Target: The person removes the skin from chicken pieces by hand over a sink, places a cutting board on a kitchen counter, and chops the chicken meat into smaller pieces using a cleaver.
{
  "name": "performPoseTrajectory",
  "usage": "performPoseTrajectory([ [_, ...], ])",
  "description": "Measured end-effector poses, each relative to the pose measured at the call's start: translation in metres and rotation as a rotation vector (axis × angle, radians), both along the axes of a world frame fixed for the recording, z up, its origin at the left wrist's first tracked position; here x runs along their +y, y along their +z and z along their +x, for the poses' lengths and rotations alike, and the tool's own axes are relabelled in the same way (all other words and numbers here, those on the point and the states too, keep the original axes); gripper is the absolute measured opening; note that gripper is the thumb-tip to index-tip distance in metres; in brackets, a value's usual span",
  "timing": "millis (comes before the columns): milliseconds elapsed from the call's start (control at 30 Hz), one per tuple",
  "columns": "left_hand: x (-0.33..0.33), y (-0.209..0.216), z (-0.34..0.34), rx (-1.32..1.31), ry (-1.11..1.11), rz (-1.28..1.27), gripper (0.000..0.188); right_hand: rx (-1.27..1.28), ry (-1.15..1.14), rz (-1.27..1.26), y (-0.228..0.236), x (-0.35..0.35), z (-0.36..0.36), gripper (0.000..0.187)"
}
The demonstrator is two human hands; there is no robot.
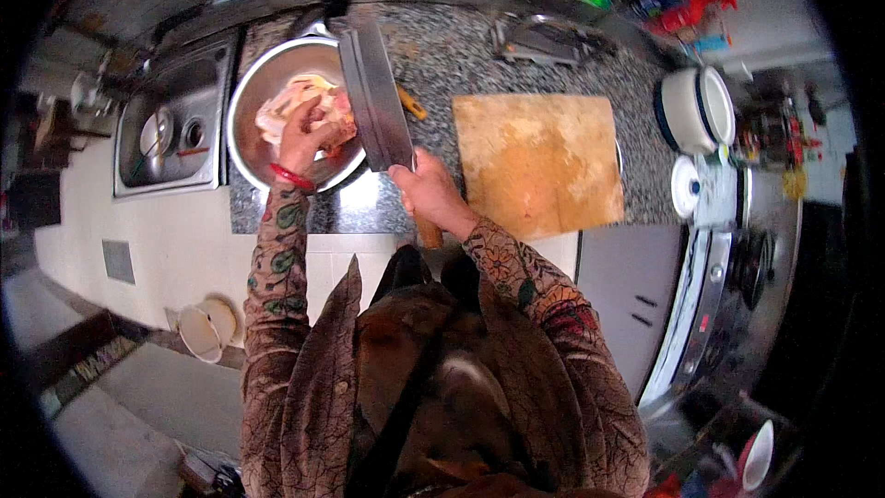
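A wide steel bowl stands on the counter beside the sink, holding pale, pinkish raw chicken pieces. Reaching into it, my left hand, with a red bracelet at the wrist, has its fingers curled on a piece of the chicken; the fingertips are partly hidden. My right hand grips a large cleaver by its wooden handle. The broad blade tilts over the bowl's right rim. To the right lies a wooden cutting board with damp, darker patches.
A steel sink is at the left, with a dish in it. A brown handle shows behind the cleaver. At right stand a white pot and a round white lid, near the stove. A bucket sits on the floor.
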State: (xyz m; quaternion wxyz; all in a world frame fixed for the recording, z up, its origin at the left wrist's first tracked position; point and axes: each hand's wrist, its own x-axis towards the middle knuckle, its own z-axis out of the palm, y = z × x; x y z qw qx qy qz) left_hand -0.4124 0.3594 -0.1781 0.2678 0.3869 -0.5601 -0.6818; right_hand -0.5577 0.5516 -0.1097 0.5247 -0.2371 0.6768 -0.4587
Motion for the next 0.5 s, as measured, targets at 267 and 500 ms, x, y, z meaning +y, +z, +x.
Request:
performPoseTrajectory([
  [267,0.026,0.003,-0.003,-0.266,-0.096,-0.666,0.040,-0.124,-0.450,0.007,0.007,0.111,-0.051,0.013],
  [500,-0.046,0.012,0.071,-0.738,0.127,-0.673,0.023,-0.013,-0.762,-0.055,0.015,0.198,-0.068,0.013],
])
